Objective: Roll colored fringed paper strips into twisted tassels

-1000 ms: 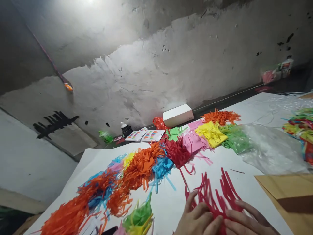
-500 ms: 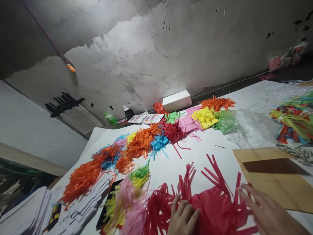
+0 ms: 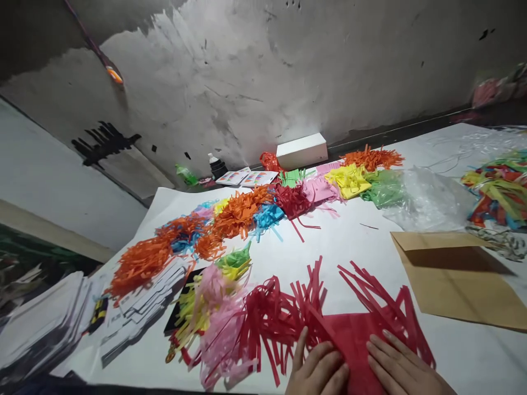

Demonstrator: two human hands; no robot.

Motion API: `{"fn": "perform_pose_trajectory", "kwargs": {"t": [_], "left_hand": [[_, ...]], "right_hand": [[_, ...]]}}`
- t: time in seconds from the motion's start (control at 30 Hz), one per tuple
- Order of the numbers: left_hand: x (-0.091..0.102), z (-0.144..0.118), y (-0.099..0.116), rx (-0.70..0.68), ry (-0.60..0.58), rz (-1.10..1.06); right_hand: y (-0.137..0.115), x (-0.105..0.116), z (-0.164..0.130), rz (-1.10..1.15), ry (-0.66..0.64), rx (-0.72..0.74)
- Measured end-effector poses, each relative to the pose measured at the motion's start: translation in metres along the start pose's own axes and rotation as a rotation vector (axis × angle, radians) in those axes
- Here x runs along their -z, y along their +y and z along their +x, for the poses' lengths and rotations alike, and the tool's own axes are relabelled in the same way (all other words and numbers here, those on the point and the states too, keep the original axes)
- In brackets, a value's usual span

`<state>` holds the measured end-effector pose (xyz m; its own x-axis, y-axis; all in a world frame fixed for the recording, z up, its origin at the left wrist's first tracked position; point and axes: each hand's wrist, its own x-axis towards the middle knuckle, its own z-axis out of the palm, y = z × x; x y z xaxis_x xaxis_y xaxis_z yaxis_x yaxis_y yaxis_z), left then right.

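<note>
1. The left hand (image 3: 319,373) lies flat on the red fringed tissue-paper sheet (image 3: 354,334), fingers spread and pressing down, clasping nothing; this looks meant to keep the thin paper from sliding or curling.
2. The right hand (image 3: 401,370) rests just beside it on the same red sheet, its fingers extended and flat as well, so both palms pin the uncut part while the cut strips fan away from the person.
3. The red sheet sits on the white paper-covered counter (image 3: 362,241), at the near edge, directly below the camera.
4. Left of the red sheet, touching its strips, lies a pink and yellow pile of fringed paper (image 3: 214,312). Beyond the red sheet runs a row of orange, blue, red, pink, yellow and green fringed bundles (image 3: 247,211).
5. Right of the red sheet lies a brown paper envelope (image 3: 457,280); behind that, a clear plastic bag (image 3: 428,200).
6. Half a second ago the right hand hovered at the red sheet's right edge; now it has come down onto the sheet, beside the left. The view has also tipped slightly lower.
</note>
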<state>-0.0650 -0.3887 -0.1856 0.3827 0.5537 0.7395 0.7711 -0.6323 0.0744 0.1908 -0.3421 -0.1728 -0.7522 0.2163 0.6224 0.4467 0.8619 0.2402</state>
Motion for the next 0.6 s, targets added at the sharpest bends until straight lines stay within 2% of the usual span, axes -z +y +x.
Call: {"fn": "perform_pose_trajectory", "kwargs": {"t": [0.07,0.13,0.2,0.3,0.4,0.5,0.57,0.6], "left_hand": [[-0.001,0.001,0.001,0.003,-0.007,-0.042],[0.000,-0.003,-0.001,0.053,-0.027,-0.061],[0.000,-0.008,-0.004,0.105,-0.102,-0.098],[-0.002,-0.010,-0.007,0.195,-0.208,-0.137],[-0.002,0.002,-0.011,0.252,-0.210,-0.127],[0.012,0.015,-0.026,0.300,-0.297,0.028],[0.024,0.017,-0.038,0.379,-0.271,0.227],[0.028,0.017,-0.042,0.418,-0.215,0.301]], "right_hand": [[0.001,-0.001,-0.005,0.033,-0.036,0.042],[0.002,-0.003,-0.011,0.095,-0.036,0.020],[0.002,-0.005,-0.014,0.163,-0.027,-0.095],[0.000,-0.004,-0.009,0.190,0.062,-0.333],[-0.001,-0.002,0.004,0.158,0.127,-0.398],[0.000,-0.002,0.013,0.155,0.114,-0.373],[0.000,-0.004,0.013,0.148,0.120,-0.387],[0.000,-0.005,0.012,0.143,0.123,-0.397]]}}
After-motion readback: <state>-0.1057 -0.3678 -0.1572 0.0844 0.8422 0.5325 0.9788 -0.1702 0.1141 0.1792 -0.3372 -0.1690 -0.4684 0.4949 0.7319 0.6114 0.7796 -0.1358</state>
